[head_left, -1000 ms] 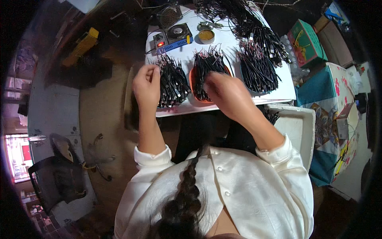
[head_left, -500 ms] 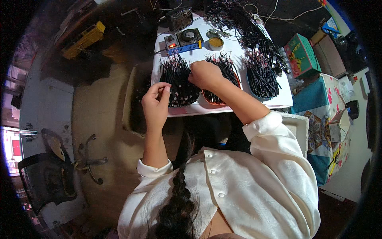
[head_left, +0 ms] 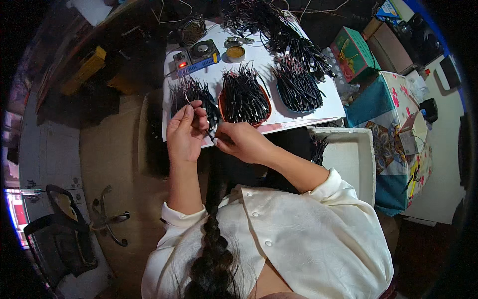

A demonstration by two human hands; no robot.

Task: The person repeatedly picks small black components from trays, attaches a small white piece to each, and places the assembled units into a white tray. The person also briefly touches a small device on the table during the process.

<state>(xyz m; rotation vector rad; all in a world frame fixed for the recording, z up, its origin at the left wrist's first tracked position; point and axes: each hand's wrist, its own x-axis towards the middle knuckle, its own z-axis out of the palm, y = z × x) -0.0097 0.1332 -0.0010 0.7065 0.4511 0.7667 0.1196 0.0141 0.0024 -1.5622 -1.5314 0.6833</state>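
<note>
My left hand [head_left: 186, 133] is in front of the left bundle of short black cables [head_left: 205, 93], palm turned up and fingers closed on a thin black cable [head_left: 208, 133]. Right beside it, my right hand [head_left: 245, 143] pinches the same cable near the table's front edge. Only a short piece of it shows between the two hands; the rest is hidden by fingers. Behind my right hand, a second cable bundle [head_left: 244, 97] fills an orange tray [head_left: 269, 108]. Farther right, a third bundle [head_left: 298, 87] lies in a blue tray [head_left: 299, 112].
At the back of the white table [head_left: 326, 107] stand a blue-based heating device [head_left: 201, 63] with a red light and a tin of yellow paste [head_left: 235, 53]. A loose cable heap [head_left: 269, 25] spreads behind. A white foam box [head_left: 351, 164] sits at the right, below the tabletop.
My right hand has come back from between the left and middle bundles to meet my left hand. Both now hold a cable. The view has shifted, moving the table leftward.
</note>
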